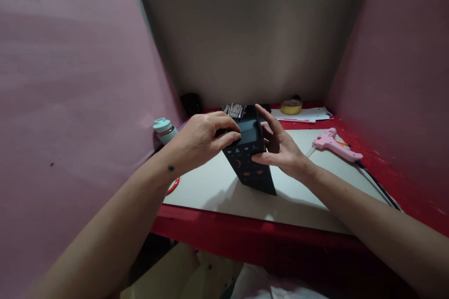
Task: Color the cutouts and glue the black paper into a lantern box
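Observation:
A tall black box [250, 173] with small coloured stars, triangles and a moon on its front stands on a white board [298, 205]. Its top looks smooth and dark. My left hand [213, 135] is at the box's upper left edge, thumb and fingers bent together over the rim. At the upper right side, my right hand [280, 152] has its thumb on the front face and its index finger stretched up along the back corner, the fingers spread around the box.
A pink glue gun [336, 145] with a black cable lies on the right. Behind are yellow tape [291, 107], a pink-and-white pen-like tool [297, 121] and a pile of grey sticks [234, 110]. A bottle [164, 130] and a red-orange handle [173, 187] are at the left.

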A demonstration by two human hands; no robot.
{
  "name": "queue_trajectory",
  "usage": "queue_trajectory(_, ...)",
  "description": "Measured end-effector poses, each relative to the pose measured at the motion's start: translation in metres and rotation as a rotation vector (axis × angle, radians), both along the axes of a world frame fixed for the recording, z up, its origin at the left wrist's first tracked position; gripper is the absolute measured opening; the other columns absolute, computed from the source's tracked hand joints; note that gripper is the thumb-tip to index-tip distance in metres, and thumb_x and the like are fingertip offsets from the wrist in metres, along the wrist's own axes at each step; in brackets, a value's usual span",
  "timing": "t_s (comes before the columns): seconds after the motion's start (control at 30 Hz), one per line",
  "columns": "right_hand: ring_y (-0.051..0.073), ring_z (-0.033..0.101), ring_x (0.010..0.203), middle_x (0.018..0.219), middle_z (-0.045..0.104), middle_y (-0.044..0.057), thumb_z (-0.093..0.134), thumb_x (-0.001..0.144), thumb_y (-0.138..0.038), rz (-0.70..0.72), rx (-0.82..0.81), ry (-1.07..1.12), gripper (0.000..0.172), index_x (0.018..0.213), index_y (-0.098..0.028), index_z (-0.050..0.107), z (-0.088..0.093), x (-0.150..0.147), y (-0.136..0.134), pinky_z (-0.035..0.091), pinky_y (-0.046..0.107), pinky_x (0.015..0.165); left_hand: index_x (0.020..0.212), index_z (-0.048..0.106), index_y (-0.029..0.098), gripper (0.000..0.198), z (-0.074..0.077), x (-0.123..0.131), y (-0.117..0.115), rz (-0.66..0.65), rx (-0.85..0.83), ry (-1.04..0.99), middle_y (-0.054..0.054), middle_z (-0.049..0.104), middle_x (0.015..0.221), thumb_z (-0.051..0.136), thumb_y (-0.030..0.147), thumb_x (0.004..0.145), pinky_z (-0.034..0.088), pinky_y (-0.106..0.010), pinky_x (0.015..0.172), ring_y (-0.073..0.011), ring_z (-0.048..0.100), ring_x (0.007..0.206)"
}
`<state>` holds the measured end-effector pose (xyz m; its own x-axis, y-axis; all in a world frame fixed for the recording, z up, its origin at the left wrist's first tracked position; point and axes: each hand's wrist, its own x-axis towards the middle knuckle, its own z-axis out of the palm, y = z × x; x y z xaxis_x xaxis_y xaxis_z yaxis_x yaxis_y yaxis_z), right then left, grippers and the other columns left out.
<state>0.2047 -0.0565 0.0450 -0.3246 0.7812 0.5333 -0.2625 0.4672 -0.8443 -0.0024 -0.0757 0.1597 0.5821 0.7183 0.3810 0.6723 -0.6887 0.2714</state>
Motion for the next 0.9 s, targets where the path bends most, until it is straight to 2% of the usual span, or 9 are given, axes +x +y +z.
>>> queue_trajectory(0.17,0.024,0.060,0.118,0.134,0.060,0.001,0.086,0.075,-0.030,-0.014,0.034,-0.048,0.082,0.147,-0.041,0.048,0.001,0.000,-0.003,0.046,0.046,0.109,0.093,0.076,0.018,0.018,-0.004,0.001,0.002,-0.034,0.027,0.003,-0.010,0.069,0.122,0.061,0.029,0.090,0.052,-0.034,0.089,-0.0222,0.068,0.106)
queue_trajectory(0.23,0.025,0.058,0.122,0.138,0.059,0.002,0.086,0.074,-0.029,-0.038,0.046,-0.064,0.080,0.145,-0.039,0.050,0.003,0.000,-0.004,0.045,0.047,0.110,0.100,0.074,0.017,0.018,-0.006,0.001,0.001,-0.014,0.047,-0.022,-0.012,0.064,0.130,0.064,0.026,0.088,0.052,-0.035,0.093,-0.0228,0.066,0.110)
queue_trajectory(0.3,0.026,0.057,0.123,0.140,0.058,0.003,0.085,0.074,-0.029,-0.055,0.052,-0.074,0.078,0.144,-0.037,0.050,0.004,0.000,-0.005,0.045,0.047,0.109,0.113,0.070,0.017,0.029,-0.010,0.000,0.000,0.014,0.066,-0.089,-0.013,0.063,0.132,0.066,0.023,0.086,0.052,-0.036,0.098,-0.0228,0.065,0.115)
queue_trajectory(0.4,0.026,0.059,0.119,0.138,0.059,0.004,0.084,0.074,-0.031,-0.063,0.030,-0.079,0.076,0.142,-0.036,0.051,0.005,0.001,-0.006,0.047,0.046,0.105,0.136,0.056,0.017,0.052,-0.020,0.000,-0.001,0.069,0.038,-0.250,-0.012,0.062,0.135,0.067,0.025,0.086,0.048,-0.040,0.107,-0.0240,0.061,0.124)
queue_trajectory(0.53,0.024,0.062,0.109,0.132,0.062,0.004,0.085,0.073,-0.033,-0.058,-0.003,-0.053,0.073,0.138,-0.034,0.053,0.004,0.000,-0.006,0.050,0.044,0.100,0.156,0.027,0.018,0.082,-0.039,0.000,-0.001,0.122,-0.116,-0.449,-0.016,0.053,0.148,0.067,0.041,0.088,0.043,-0.045,0.116,-0.0282,0.050,0.140)
queue_trajectory(0.6,0.022,0.063,0.104,0.128,0.063,0.004,0.085,0.072,-0.033,-0.050,-0.015,-0.030,0.072,0.137,-0.034,0.054,0.003,-0.001,-0.006,0.051,0.043,0.098,0.160,0.015,0.019,0.090,-0.046,0.001,-0.002,0.111,-0.169,-0.528,-0.019,0.046,0.155,0.065,0.044,0.089,0.038,-0.047,0.120,-0.0285,0.045,0.146)
queue_trajectory(0.67,0.022,0.062,0.103,0.127,0.063,0.004,0.086,0.072,-0.033,-0.045,-0.021,-0.009,0.072,0.137,-0.035,0.054,0.002,-0.001,-0.005,0.051,0.043,0.097,0.161,0.009,0.020,0.090,-0.052,0.004,-0.003,0.078,-0.184,-0.572,-0.019,0.040,0.160,0.062,0.043,0.091,0.034,-0.048,0.123,-0.0279,0.040,0.150)
queue_trajectory(0.8,0.023,0.061,0.110,0.132,0.060,0.003,0.086,0.072,-0.031,-0.029,-0.008,0.024,0.074,0.138,-0.037,0.053,0.001,-0.002,-0.004,0.050,0.043,0.100,0.161,0.006,0.022,0.085,-0.056,0.009,-0.004,0.062,-0.174,-0.603,-0.017,0.036,0.163,0.056,0.038,0.094,0.035,-0.049,0.123,-0.0263,0.039,0.150)
queue_trajectory(0.9,0.024,0.061,0.111,0.134,0.059,0.004,0.086,0.072,-0.031,-0.022,-0.015,0.029,0.077,0.140,-0.038,0.051,0.001,-0.003,-0.005,0.050,0.044,0.101,0.157,0.023,0.018,0.072,-0.055,0.010,-0.006,0.069,-0.143,-0.577,-0.016,0.046,0.157,0.055,0.037,0.095,0.035,-0.045,0.123,-0.0249,0.044,0.147)
